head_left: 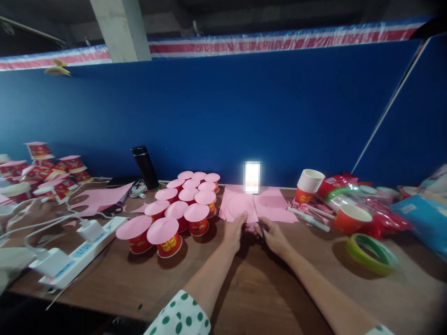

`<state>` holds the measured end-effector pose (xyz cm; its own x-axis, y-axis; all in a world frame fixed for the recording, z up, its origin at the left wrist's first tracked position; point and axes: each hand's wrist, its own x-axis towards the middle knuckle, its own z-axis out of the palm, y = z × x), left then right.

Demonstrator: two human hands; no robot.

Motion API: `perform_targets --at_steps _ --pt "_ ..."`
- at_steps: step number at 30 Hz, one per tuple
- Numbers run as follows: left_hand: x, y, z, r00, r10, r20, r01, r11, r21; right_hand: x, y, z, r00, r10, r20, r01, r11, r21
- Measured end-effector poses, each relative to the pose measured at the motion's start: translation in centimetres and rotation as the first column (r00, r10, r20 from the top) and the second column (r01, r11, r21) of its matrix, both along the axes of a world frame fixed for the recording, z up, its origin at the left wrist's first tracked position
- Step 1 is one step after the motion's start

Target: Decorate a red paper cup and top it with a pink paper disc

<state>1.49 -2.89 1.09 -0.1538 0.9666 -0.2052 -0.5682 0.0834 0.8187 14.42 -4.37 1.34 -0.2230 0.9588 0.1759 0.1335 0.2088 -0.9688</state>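
Note:
My left hand (238,229) is closed on the lower edge of a pink paper sheet (240,204), thumb on top. A round outline is drawn on that sheet. In my right hand (274,236) are dark-handled scissors (261,231), held at the sheet's lower right edge. Their blades are hard to make out against the paper. More pink paper (275,204) lies just to the right, behind the scissors. Left of my hands stand several red paper cups (198,227), each topped with a pink paper disc (196,212).
On the right are stacked cups (309,184), a marker (309,219), a single cup (352,218), tape rolls (372,255) and red plastic packaging (384,214). Leftward are a black bottle (145,167), a power strip (84,253) and another person's hand (31,214). A blurred bright rectangle (252,177) stands by the blue partition (223,116).

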Motion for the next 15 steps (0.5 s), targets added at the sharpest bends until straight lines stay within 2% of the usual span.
perform_targets --at_steps 15 --pt "-0.1 -0.09 0.09 1.0 -0.003 0.007 0.003 1.0 0.014 0.11 0.06 -0.34 1.0 0.015 -0.011 -0.016 1.0 -0.003"
